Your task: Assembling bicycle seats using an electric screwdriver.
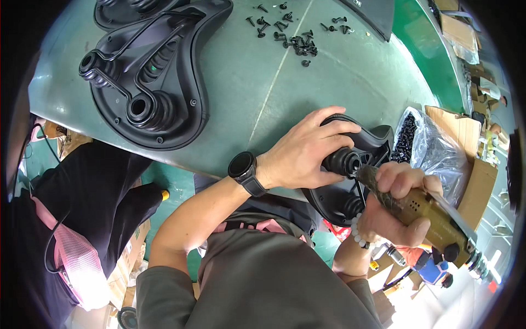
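A black bicycle saddle (324, 204) with coil springs underneath sits upside down at the table's near edge. My left hand (304, 151) is closed round it, fingers curled over its rim and about one black spring (342, 162). An olive-gold power screwdriver (438, 226) lies slantwise in my right hand (395, 205), the fingers wrapped round its body. Its tip end points at the top of that spring; whether the bit sits in a screw there is too small to tell. Part of the saddle is hidden behind my hands.
Another upturned saddle (189, 107) with a bent wire frame rests at the left, part of a further one (112, 22) behind it. Loose black screws (301, 44) are scattered at the far middle. Right, a cardboard box (476, 192) holds a clear bag of black screws (405, 137).
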A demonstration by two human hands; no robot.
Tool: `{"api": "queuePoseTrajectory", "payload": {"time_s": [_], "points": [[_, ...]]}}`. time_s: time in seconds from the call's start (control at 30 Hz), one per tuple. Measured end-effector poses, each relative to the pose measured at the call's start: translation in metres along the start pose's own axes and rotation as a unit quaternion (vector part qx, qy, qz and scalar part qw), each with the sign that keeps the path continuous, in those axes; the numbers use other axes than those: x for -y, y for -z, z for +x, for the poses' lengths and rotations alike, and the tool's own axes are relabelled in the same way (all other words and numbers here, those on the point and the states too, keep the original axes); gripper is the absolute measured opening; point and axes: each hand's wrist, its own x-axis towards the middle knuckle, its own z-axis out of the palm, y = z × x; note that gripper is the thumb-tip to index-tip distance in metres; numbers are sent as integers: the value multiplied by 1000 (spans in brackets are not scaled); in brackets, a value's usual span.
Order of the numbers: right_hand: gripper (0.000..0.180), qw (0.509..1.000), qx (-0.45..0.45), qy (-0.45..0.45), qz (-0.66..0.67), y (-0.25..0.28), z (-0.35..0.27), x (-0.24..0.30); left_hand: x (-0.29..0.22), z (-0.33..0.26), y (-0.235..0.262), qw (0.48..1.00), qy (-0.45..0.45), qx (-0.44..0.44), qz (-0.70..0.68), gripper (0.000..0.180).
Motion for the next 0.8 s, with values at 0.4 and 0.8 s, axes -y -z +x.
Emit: {"api": "queuePoseTrajectory", "payload": {"time_s": [0.4, 0.8], "points": [[62, 999, -4, -52, -13, -4, 6, 2, -2, -2, -3, 1000, 21, -11, 13, 52], [63, 996, -19, -77, -36, -6, 7, 6, -105, 83, -1, 939, -206, -203, -184, 69]]}}
